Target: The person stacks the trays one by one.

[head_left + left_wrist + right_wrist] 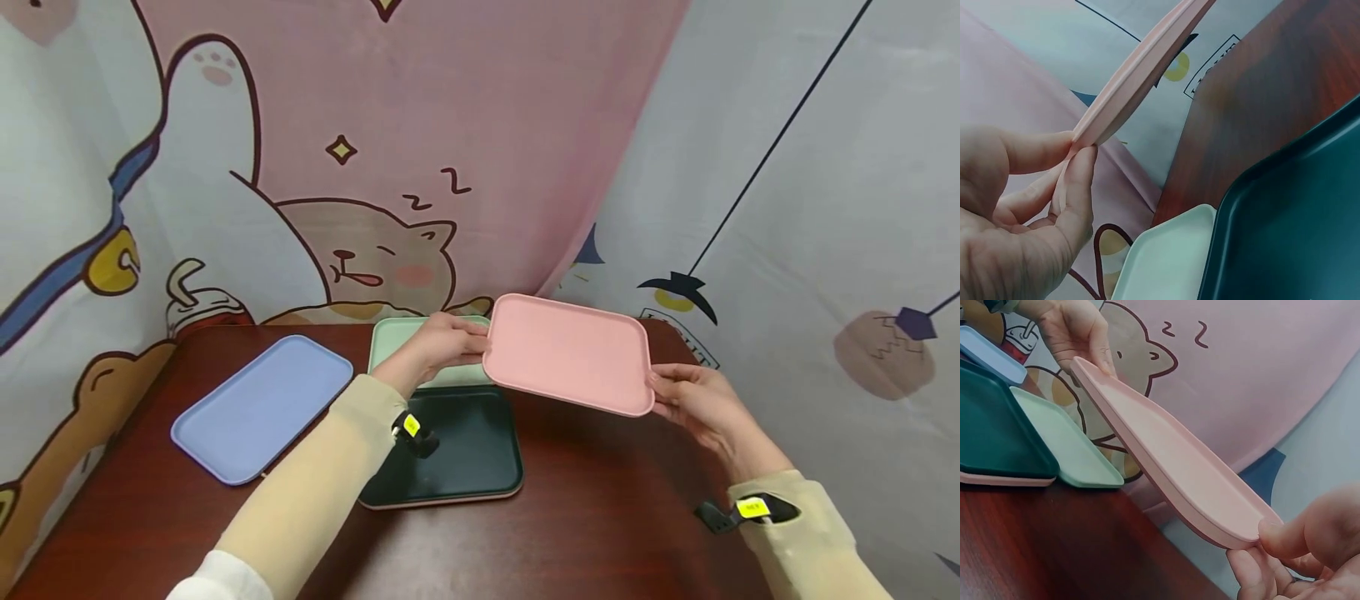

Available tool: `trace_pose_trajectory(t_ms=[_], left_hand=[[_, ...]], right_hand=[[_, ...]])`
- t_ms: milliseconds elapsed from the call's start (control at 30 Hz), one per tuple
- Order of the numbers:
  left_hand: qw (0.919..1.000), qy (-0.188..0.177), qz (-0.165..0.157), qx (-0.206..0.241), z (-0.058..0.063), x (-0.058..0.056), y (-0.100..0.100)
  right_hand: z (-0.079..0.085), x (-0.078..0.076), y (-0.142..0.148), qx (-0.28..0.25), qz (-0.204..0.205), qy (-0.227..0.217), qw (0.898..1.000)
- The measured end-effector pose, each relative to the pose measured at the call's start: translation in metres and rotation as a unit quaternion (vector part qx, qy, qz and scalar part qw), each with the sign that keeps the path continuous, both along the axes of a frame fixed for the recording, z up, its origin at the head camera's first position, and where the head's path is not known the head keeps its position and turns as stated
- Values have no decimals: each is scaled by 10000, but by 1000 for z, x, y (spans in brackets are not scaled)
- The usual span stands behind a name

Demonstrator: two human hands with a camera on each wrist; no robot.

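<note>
Above the right half of the table, a pink tray (570,354) is held up in the air, tilted a little down to the right. My left hand (442,343) pinches its left edge between thumb and fingers. At the opposite edge, my right hand (701,408) grips it with the thumb on top and fingers beneath, as the right wrist view shows. A dark green tray (457,446) lies on the table with a pink rim showing under it. Behind it is a light green tray (393,333), partly hidden by my left hand and arm.
At the left of the dark red-brown wooden table (585,533) lies a blue tray (262,408), set at an angle. A printed cloth (525,125) with cartoon animals hangs behind the table and along its sides. Each wrist wears a black strap with a yellow label.
</note>
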State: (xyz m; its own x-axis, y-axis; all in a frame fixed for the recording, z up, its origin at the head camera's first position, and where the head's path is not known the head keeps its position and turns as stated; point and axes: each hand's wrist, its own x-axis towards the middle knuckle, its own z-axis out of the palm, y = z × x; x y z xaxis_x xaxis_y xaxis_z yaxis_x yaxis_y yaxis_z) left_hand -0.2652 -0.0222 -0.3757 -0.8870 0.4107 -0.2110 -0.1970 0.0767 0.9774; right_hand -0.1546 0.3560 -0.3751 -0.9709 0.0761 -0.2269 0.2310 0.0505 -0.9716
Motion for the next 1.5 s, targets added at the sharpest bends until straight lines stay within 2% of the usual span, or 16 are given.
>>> trace_pose_trajectory(t_ms=[267, 600, 833, 1100, 1500], left_hand=[[9999, 44, 158, 9, 4, 16, -20], [9987, 9, 475, 183, 2, 31, -42], [9978, -58, 541, 373, -6, 45, -55], [9962, -43, 760, 422, -14, 60, -70], [9940, -191, 968, 463, -25, 73, -93]], right_hand=[[7, 2, -16, 197, 216, 120, 9995], [7, 1, -32, 482, 319, 222, 9981], [7, 0, -43, 478, 420, 219, 9977], [2, 2, -54, 379, 558, 210, 9975], [-2, -3, -74, 491, 698, 255, 9960]])
